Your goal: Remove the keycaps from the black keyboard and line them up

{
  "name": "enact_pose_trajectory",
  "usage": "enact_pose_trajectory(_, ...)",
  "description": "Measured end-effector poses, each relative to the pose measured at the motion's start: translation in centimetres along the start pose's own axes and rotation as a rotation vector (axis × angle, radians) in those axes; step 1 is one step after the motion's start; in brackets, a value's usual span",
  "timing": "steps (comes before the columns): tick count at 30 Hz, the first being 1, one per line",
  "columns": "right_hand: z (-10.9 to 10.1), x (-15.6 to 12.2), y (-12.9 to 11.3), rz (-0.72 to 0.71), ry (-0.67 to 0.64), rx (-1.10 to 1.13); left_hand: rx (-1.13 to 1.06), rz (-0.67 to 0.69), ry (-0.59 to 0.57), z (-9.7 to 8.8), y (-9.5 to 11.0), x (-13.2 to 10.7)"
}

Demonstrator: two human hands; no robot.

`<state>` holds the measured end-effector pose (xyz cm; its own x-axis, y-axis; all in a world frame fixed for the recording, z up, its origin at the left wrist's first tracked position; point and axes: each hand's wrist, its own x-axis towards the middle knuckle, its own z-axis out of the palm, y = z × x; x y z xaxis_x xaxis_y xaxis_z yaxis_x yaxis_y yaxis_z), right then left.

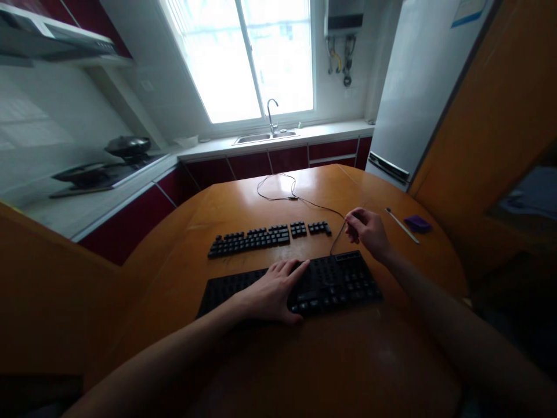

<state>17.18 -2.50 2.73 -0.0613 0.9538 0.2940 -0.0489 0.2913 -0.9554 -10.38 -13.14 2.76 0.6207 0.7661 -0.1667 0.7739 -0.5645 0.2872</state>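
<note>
A black keyboard lies on the wooden table, many of its positions without keycaps and some keys on at the right and front. My left hand rests across its middle, fingers stretched out over the top and thumb by the front edge. Behind the keyboard, loose black keycaps stand in rows, in separate groups. My right hand is above the table behind the keyboard's right end, fingertips pinched on the thin cable that comes from the keyboard's back edge. The cable runs on in a loop at the table's far side.
On the right of the table lie a slim white stick with a dark tip and a folded purple cloth. Beyond are a counter with a sink, a stove with pans at left and a fridge at right.
</note>
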Motion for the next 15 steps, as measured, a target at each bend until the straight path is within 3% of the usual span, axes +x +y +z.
enact_pose_trajectory(5, 0.8, -1.2, -0.6, 0.007, -0.179, 0.020, 0.007, -0.017, -0.036, -0.4, -1.3, -2.6)
enact_pose_trajectory(8, 1.0, -1.9, -0.8, 0.048, -0.395, -0.004, 0.000, -0.002, -0.082, -0.9, -1.4, -2.8)
enact_pose_trajectory(13, 0.9, -2.7, -0.6, 0.157, -0.780, -0.106, -0.094, 0.108, 0.055, -2.5, 0.9, 0.3)
enact_pose_trajectory(15, 0.8, -2.8, -0.6, 0.161, -0.864, -0.144, -0.157, 0.172, 0.033, -2.9, 1.9, 2.5)
